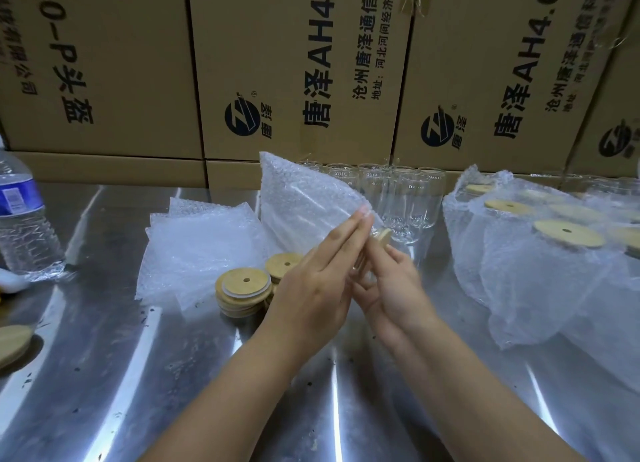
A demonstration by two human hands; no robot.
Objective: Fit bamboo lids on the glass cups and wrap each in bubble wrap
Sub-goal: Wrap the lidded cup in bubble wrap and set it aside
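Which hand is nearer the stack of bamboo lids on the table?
Left. The left hand is right beside the lid stack; the right hand, gripping the lidded cup, lies beyond it.

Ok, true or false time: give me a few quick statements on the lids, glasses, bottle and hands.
The spare bamboo lids are stacked just left of the left hand. True.
The bare glasses lie on their sides. False: they stand upright before the cardboard boxes.
The water bottle stands at the far left. True.
The wrapped cups sit at the far left. False: they are on the right.
The right hand is empty. False: it holds a lidded cup.
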